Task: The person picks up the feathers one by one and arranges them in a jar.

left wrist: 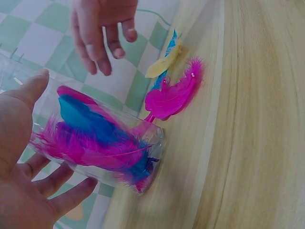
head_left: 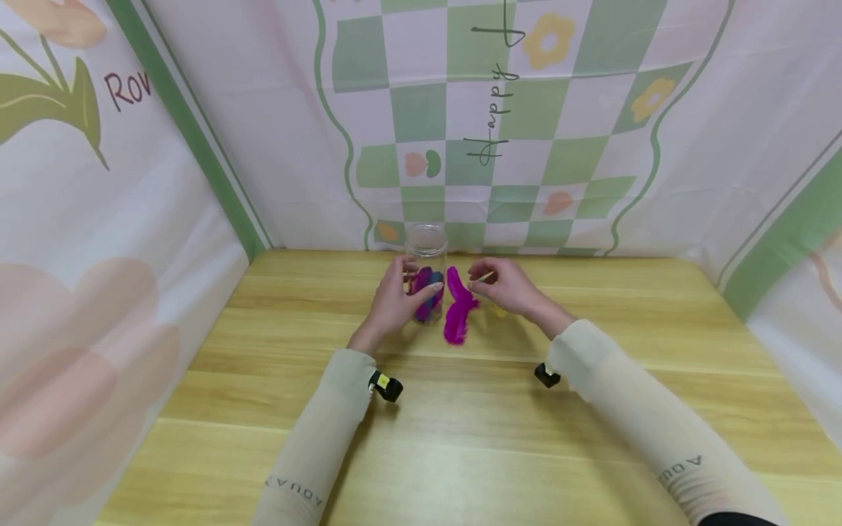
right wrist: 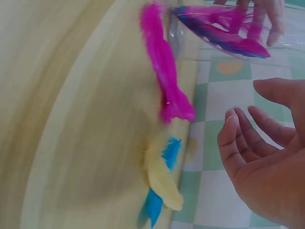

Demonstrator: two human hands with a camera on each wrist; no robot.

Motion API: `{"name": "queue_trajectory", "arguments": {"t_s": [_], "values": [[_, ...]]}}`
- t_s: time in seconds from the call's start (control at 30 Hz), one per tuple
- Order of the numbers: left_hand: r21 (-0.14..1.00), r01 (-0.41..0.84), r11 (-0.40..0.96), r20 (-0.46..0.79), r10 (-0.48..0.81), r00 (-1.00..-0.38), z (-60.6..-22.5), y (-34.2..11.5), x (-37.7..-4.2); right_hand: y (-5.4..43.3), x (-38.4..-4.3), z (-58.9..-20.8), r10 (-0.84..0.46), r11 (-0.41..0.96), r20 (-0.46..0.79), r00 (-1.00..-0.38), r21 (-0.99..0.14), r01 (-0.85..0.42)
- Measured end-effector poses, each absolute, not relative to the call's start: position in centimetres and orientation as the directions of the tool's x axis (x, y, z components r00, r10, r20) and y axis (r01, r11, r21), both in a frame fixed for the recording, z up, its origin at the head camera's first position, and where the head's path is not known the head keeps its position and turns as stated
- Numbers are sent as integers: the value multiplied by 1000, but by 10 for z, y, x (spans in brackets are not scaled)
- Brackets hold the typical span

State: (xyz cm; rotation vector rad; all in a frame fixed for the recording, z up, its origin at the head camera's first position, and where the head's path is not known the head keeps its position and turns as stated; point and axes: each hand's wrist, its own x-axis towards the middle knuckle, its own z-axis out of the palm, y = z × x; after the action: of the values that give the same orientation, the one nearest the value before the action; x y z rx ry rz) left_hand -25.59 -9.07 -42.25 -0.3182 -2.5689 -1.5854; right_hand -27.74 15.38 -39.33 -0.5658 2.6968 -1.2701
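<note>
My left hand (head_left: 397, 299) holds a clear jar (head_left: 429, 252) that stands upright on the table, with its thumb across the near side. Magenta and blue feathers (left wrist: 95, 138) fill its lower part. Just right of the jar lie magenta feathers (head_left: 459, 310). Above the table, to their right, hovers my right hand (head_left: 503, 285); in the right wrist view its fingers are loosely bent, thumb apart, with nothing between them. A pale yellow feather (right wrist: 162, 179) and a blue feather (right wrist: 154, 205) lie below that hand, mostly hidden by it in the head view.
The wood-grain table (head_left: 447, 438) ends at the back against a hanging cloth (head_left: 513, 197) with green checks and flowers. More printed cloth (head_left: 197, 146) hangs at the left side. A small black camera (head_left: 387, 386) sits on the left wrist.
</note>
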Motion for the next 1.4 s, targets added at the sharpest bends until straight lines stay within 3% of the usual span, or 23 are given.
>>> {"name": "queue_trajectory", "arguments": {"t_s": [0.97,1.4], "values": [[871,227,436,190,127,-974,-422,-91,-256,154,-284,-426,-421,620,-64,-905,-749,-236],[867,235,439,197,130,-972,-422,-91,-257,148,-283,-430,-421,545,-76,-904,-818,-185]]}}
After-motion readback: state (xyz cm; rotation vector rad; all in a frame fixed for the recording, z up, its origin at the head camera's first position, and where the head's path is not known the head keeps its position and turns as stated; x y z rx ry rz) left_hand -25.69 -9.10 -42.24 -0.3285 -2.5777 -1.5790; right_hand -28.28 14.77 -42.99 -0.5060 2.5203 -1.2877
